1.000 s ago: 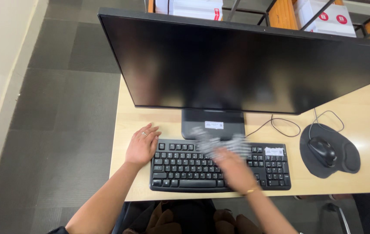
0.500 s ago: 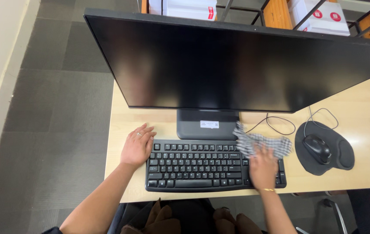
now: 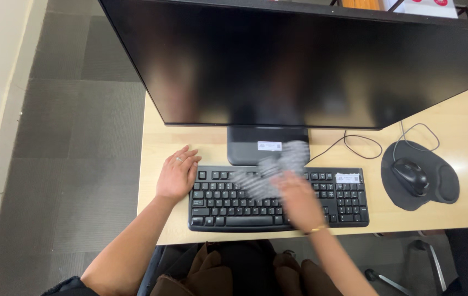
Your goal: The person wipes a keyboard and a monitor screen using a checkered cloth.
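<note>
Fingers of right hand (image 3: 298, 201) grip one checked cloth (image 3: 271, 172) over one keyboard (image 3: 228, 211); left hand (image 3: 176, 176) lies flat.

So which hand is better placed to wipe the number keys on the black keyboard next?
Probably the right hand: it holds the checked cloth over the black keyboard. The left hand rests at the far end.

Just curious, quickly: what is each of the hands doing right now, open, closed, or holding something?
Left hand: open, flat on the left end of the keyboard.
Right hand: motion-blurred, over the keys, on the checked cloth; grip cannot be told.
</note>
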